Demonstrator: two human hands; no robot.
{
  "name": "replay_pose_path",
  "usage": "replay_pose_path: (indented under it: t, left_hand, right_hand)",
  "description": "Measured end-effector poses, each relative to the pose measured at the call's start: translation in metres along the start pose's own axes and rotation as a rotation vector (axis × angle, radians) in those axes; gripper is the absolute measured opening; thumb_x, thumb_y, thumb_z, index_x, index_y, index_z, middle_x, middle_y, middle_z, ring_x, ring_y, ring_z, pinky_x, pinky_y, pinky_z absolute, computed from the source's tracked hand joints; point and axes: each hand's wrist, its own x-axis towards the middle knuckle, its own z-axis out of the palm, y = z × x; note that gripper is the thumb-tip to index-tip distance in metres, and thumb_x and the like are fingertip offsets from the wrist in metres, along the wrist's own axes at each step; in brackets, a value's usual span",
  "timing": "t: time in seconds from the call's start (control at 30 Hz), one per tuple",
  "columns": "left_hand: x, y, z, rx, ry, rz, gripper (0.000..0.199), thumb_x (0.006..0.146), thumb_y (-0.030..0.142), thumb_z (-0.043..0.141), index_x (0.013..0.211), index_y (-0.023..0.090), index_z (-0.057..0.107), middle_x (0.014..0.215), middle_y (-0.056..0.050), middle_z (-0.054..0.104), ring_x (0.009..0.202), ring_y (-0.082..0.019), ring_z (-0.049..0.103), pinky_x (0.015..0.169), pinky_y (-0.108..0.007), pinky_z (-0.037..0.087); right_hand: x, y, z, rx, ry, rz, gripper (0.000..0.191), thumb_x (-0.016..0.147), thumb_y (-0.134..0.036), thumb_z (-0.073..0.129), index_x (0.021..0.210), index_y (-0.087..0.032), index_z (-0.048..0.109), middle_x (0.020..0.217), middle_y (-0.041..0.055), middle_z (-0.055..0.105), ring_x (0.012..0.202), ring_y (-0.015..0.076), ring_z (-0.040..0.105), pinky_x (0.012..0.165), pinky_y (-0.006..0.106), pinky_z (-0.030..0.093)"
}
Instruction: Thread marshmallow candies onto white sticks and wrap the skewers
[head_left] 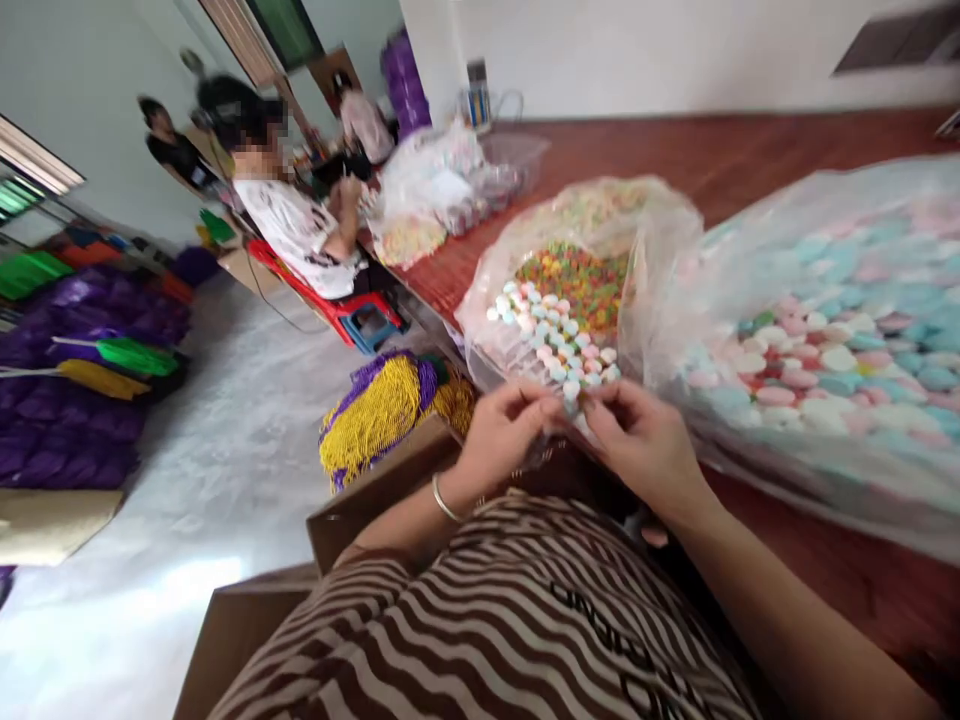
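Both my hands are close together at the near edge of an open clear plastic bag, fingertips pinched. My left hand (514, 425), with a bracelet on its wrist, pinches the near end of some pastel beads (571, 350) that look strung in rows. From the other side my right hand (637, 435) pinches the same end, its fingertips at a pale bead. The thread itself is too fine to make out. Beyond the strung beads, small red, green and yellow beads (585, 280) lie inside the plastic bag (495, 265).
A larger plastic bag (795, 210) of pastel oval pieces stands at right on the red-brown table (750, 145). Yellow and purple bead strings (375, 415) hang over a cardboard box (382, 490) at left. A co-worker (289, 215) sits on a red chair; two other people are farther back.
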Motion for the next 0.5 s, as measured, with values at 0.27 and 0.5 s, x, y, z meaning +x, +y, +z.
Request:
replay_pose_path:
  t: [0.27,0.5]
  left_hand:
    - [-0.029,-0.017,-0.045,-0.394,-0.097,-0.251,0.084,0.077,0.084,0.056,0.122,0.015,0.068,0.113,-0.013,0.074,0.113,-0.030,0.067,0.101,-0.041,0.052]
    - [-0.031,-0.080,-0.094,0.089,0.413,-0.473,0.046,0.070,0.044,0.077,0.106,0.018,0.062,0.087,-0.002,0.073,0.081,-0.020,0.073,0.079,-0.031,0.058]
  right_hand:
    - [-0.013,-0.008,0.079,-0.202,-0.183,-0.571,0.021,0.095,-0.018,0.048,0.076,-0.021,0.057,0.076,0.0050,0.064,0.077,0.0193,0.060,0.075,0.031,0.049]
    - [-0.015,0.004,0.111,-0.478,-0.689,-0.302,0.026,0.095,-0.037,0.065,0.080,-0.017,0.069,0.082,0.0045,0.074,0.071,0.0171,0.065,0.058,0.026,0.042]
